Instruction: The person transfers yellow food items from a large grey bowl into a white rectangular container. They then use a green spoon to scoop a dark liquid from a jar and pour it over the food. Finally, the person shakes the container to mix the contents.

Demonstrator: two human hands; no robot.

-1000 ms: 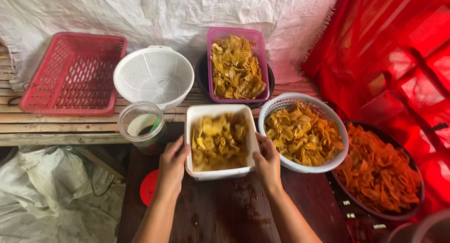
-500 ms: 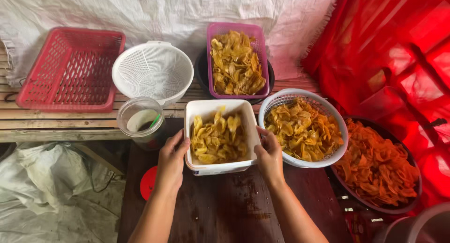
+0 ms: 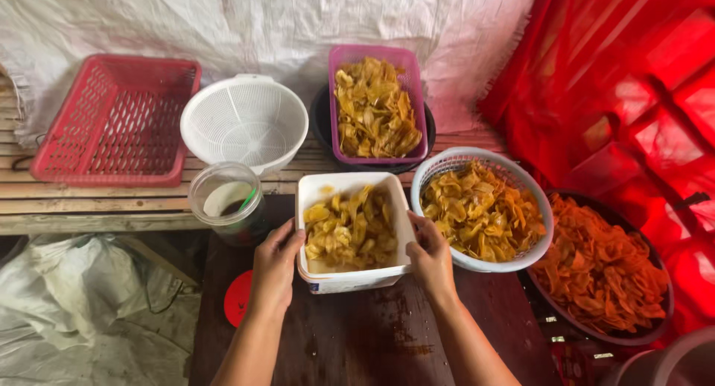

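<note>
A white rectangular tub (image 3: 337, 280) half full of yellow chips stands on the dark wooden table (image 3: 350, 349). My left hand (image 3: 275, 265) grips its left side and my right hand (image 3: 430, 256) grips its right side. The tub is tilted a little, its far end raised. To its right, touching it, sits a white round basket (image 3: 497, 161) heaped with yellow chips.
A purple basket of yellow chips (image 3: 376, 110) sits behind the tub on a dark bowl. A white colander (image 3: 244, 122), a red basket (image 3: 115, 121) and a clear jar (image 3: 227, 200) lie to the left. A dark tray of orange chips (image 3: 599, 270) is at right. A red lid (image 3: 238, 298) is at the table's left edge.
Both hands still hold the tub. The tub's far end has risen a little and the chips inside have shifted.
</note>
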